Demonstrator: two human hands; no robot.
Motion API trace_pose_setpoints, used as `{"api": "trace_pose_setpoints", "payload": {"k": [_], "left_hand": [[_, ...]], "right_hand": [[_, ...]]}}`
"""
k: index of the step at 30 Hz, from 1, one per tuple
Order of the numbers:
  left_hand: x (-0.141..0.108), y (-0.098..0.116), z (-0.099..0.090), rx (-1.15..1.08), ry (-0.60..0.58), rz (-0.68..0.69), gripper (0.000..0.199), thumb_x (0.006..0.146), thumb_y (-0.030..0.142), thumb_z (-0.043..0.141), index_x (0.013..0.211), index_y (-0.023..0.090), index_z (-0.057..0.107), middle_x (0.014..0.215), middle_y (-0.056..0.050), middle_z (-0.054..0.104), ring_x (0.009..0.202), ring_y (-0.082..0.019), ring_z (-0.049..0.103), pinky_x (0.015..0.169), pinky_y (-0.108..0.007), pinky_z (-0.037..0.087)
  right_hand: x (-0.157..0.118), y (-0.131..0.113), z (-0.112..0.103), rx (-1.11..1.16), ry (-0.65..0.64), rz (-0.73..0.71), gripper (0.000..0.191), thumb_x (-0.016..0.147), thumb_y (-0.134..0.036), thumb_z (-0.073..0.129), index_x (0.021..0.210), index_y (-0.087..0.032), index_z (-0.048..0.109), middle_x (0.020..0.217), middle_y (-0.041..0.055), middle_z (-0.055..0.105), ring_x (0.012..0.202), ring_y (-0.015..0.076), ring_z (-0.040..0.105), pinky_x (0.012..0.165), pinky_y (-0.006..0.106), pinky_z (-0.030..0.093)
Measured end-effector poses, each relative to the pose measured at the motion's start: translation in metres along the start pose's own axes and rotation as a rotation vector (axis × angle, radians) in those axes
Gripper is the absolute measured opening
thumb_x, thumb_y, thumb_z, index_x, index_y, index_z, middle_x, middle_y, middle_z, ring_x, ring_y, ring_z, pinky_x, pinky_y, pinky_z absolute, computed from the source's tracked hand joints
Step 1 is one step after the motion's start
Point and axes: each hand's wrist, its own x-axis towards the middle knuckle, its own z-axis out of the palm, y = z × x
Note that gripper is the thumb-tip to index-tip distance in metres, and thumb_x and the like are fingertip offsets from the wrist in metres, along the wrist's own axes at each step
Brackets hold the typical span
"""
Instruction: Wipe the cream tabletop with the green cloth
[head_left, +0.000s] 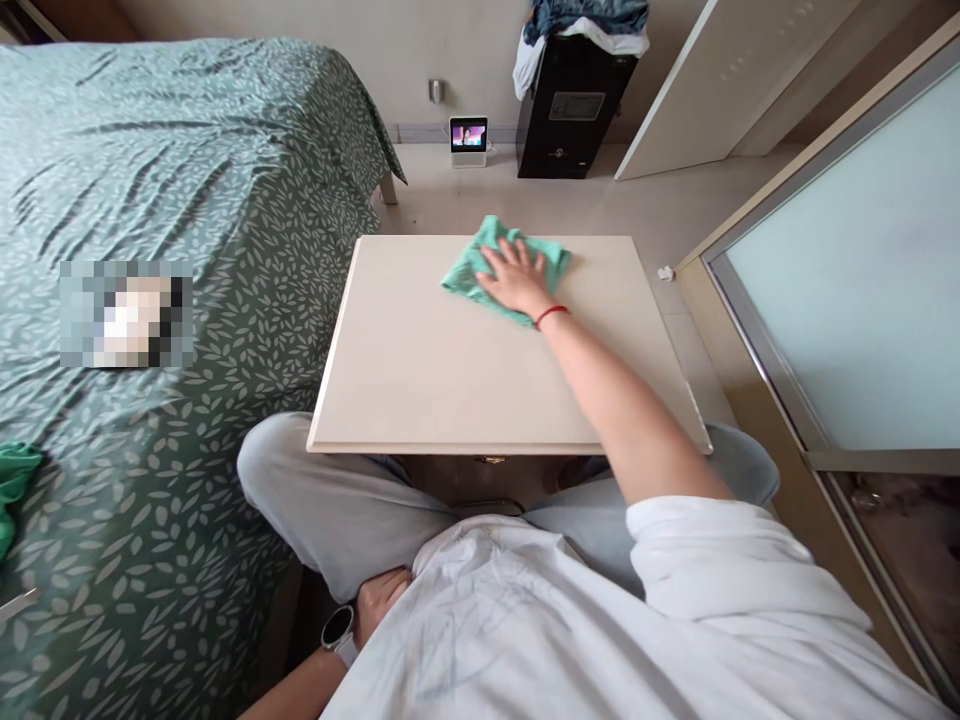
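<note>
Green cloth point(466, 272) is pressed against far side of tabletop point(420, 380) by right hand point(519, 282), fingers point(510, 252) spread wide, likely for even contact; left hand point(379, 602) is partly hidden by shirt point(487, 620), grip cannot be told.

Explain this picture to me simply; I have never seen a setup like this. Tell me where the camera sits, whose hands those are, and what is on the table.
There is no machine here: the two bare hands belong to the person wearing the camera. It sits on their head and looks forward and down, so you see roughly what they see. The right hand, with a red band at its wrist, lies spread on a green cloth. That cloth is on the pale tabletop, reaching past its far edge. The left hand is down by the lap, beside a watch; the shirt partly hides it, so I cannot tell whether it holds anything.
</note>
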Motion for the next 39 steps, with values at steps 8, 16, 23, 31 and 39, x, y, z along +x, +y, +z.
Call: {"api": "trace_pose_setpoints", "payload": {"k": [8, 16, 23, 31, 39], "left_hand": [[0.000, 0.002, 0.001, -0.016, -0.010, -0.033, 0.039, 0.082, 0.034, 0.028, 0.048, 0.018, 0.041, 0.044, 0.003, 0.042, 0.039, -0.006, 0.040, 0.042, -0.018, 0.025], [0.002, 0.002, -0.001, -0.026, -0.027, -0.014, 0.040, 0.082, 0.033, 0.028, 0.047, 0.018, 0.039, 0.044, 0.004, 0.041, 0.039, -0.005, 0.039, 0.042, -0.018, 0.024], [0.001, 0.002, -0.001, -0.001, 0.001, -0.017, 0.037, 0.082, 0.028, 0.030, 0.048, 0.017, 0.037, 0.044, 0.005, 0.039, 0.037, -0.004, 0.037, 0.041, -0.016, 0.023], [-0.002, 0.002, 0.000, 0.024, 0.020, -0.038, 0.036, 0.082, 0.029, 0.031, 0.047, 0.018, 0.036, 0.044, 0.004, 0.040, 0.037, -0.005, 0.037, 0.042, -0.018, 0.023], [-0.003, -0.001, 0.001, -0.013, -0.003, -0.047, 0.034, 0.080, 0.028, 0.034, 0.048, 0.018, 0.036, 0.044, 0.005, 0.038, 0.038, -0.004, 0.036, 0.042, -0.017, 0.022]], "right_hand": [[-0.039, 0.125, -0.020, 0.008, 0.137, 0.478, 0.077, 0.129, -0.047, 0.026, 0.197, -0.013, 0.033, 0.205, 0.0246, 0.017, 0.189, 0.0525, 0.017, 0.145, 0.085, 0.020], [-0.007, 0.006, 0.005, 0.005, 0.046, 0.171, 0.082, 0.125, -0.047, 0.042, 0.197, -0.010, 0.031, 0.206, 0.0208, 0.015, 0.188, 0.0581, 0.013, 0.145, 0.090, 0.012], [0.010, -0.172, 0.058, 0.019, -0.134, -0.526, 0.084, 0.117, -0.046, 0.056, 0.196, -0.022, 0.040, 0.207, 0.0144, 0.016, 0.191, 0.0520, 0.007, 0.146, 0.090, 0.007], [0.060, -0.179, 0.046, 0.071, -0.105, -0.466, 0.082, 0.122, -0.053, 0.046, 0.195, -0.016, 0.040, 0.207, 0.0122, 0.019, 0.191, 0.0491, 0.010, 0.148, 0.085, 0.008], [0.067, -0.033, 0.013, 0.030, 0.011, -0.068, 0.080, 0.125, -0.051, 0.035, 0.196, -0.014, 0.034, 0.206, 0.0223, 0.017, 0.191, 0.0480, 0.013, 0.144, 0.088, 0.011]]}}
